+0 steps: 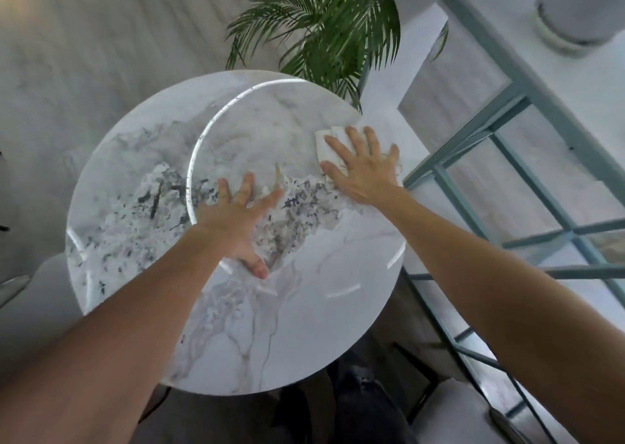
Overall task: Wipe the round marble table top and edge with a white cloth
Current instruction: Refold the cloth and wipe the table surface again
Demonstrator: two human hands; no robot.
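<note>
The round marble table (142, 186) fills the middle of the view, white with grey veins and a glossy top. My right hand (362, 170) lies flat with fingers spread on a folded white cloth (323, 142), pressing it onto the top near the far right rim. Most of the cloth is hidden under the palm. My left hand (236, 217) rests flat on the bare marble near the centre, fingers spread, holding nothing.
A green palm plant (324, 28) stands just beyond the table's far edge. A pale blue metal-framed glass partition (507, 186) runs along the right side, close to the rim. A grey seat (30, 305) sits at the left. My dark trouser legs (355, 406) show below the table.
</note>
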